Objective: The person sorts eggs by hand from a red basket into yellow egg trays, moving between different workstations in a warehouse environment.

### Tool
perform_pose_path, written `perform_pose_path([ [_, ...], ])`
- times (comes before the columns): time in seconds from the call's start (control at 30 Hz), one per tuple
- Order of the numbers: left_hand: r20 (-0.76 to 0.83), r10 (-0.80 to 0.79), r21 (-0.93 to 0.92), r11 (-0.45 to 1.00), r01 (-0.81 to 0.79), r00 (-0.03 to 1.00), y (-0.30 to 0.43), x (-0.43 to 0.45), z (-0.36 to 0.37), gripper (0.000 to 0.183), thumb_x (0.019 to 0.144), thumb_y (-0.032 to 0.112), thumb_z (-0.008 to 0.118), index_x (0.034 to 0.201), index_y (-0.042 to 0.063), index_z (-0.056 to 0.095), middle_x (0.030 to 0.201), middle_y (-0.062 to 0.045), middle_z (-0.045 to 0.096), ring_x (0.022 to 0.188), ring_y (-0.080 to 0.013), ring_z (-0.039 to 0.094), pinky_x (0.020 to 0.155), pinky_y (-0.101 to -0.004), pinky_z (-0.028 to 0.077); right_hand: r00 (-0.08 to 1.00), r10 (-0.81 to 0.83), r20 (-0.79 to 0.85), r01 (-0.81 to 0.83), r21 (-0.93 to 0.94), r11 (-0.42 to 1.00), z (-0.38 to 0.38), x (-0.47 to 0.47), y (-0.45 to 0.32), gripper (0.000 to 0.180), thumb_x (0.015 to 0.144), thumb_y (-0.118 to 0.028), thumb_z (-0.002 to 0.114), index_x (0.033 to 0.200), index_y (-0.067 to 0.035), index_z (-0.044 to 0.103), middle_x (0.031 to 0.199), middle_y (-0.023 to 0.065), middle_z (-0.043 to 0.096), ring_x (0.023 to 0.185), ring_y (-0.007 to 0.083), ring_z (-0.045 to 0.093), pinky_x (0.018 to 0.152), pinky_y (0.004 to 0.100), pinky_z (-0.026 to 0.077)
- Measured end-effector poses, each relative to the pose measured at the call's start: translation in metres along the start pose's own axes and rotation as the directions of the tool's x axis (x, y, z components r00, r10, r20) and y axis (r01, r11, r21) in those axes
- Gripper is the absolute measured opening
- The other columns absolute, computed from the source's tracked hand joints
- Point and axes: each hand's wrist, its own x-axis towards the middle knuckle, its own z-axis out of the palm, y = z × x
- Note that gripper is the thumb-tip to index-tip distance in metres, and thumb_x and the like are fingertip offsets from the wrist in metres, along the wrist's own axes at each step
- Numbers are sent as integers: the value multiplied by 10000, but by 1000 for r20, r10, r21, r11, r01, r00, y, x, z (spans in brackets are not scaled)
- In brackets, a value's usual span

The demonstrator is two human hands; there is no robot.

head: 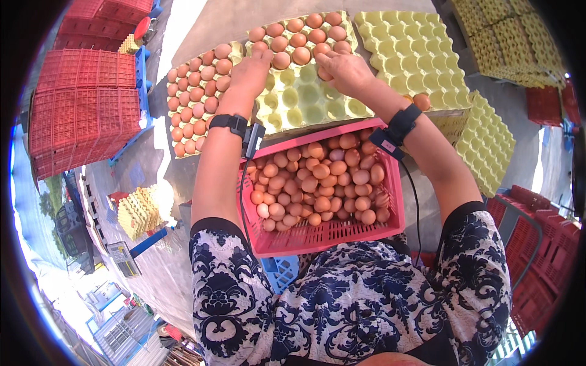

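Before me lies a yellow pulp egg tray (316,98), its far rows filled with brown eggs (301,56) and its near cups bare. My left hand (251,75) reaches over this tray's left edge, fingertips against an egg (260,46); what lies under the fingers is hidden. At the right side of the same tray, my right hand (345,71) has its fingers curled around an egg (324,73), partly covered by the hand. Below both wrists, a pink plastic crate (320,244) holds many loose brown eggs (316,183).
A filled egg tray (197,94) sits at left. To the right is a stack of yellow trays (407,55) with a loose egg (421,102) on its near edge; another tray (485,142) leans beside it. Red crates (87,110) are stacked far left, more crates (535,247) at right.
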Motion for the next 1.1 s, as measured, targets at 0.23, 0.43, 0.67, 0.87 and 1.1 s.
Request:
perform_pose_path([
  [0.23, -203, -6, -145, 989, -24, 979, -7, 10, -6, 406, 916, 293, 580, 1314, 245, 516, 1221, -192, 549, 1010, -371, 612, 866, -430, 517, 923, -167, -347, 230, 148, 962, -24, 38, 9, 328, 845, -105, 632, 1162, -183, 601, 1004, 144, 548, 905, 331, 612, 798, 413, 523],
  [0.43, -296, -224, -110, 974, 200, 928, 22, 6, 28, 435, 860, 309, 659, 1242, 125, 561, 1007, -185, 611, 900, -380, 643, 777, -439, 535, 997, -30, -70, 4, -341, 940, 9, 67, -64, 248, 873, -217, 578, 1050, -83, 690, 1197, 98, 559, 1111, 304, 544, 868, 461, 490],
  [0.67, -327, -173, -376, 926, 40, 929, 32, -8, -9, 310, 833, 292, 684, 1092, 126, 649, 1017, -199, 655, 932, -391, 640, 786, -431, 528, 985, 76, -156, -92, -97, 991, 8, 72, -25, 257, 785, -249, 682, 1004, -118, 712, 1177, 143, 560, 1126, 346, 523, 910, 431, 475],
  [0.87, -142, 123, -654, 734, -186, 982, 12, -129, 14, 583, 655, 290, 882, 1128, 53, 637, 1102, -93, 557, 945, -227, 614, 844, -344, 525, 997, -34, -68, 75, 791, 607, -43, -40, -46, 376, 728, -131, 737, 1069, -3, 643, 1000, 161, 584, 907, 334, 523, 801, 445, 466],
  [1.1, 496, 393, -689, 720, 76, 774, 92, -270, 139, 383, 676, 265, 769, 1017, 106, 697, 1101, -177, 582, 1036, -343, 549, 850, -419, 488, 585, -328, 742, 61, 362, 930, 33, -162, -126, 420, 690, -207, 765, 1058, -56, 631, 1075, 127, 575, 1022, 320, 586, 836, 429, 500],
])
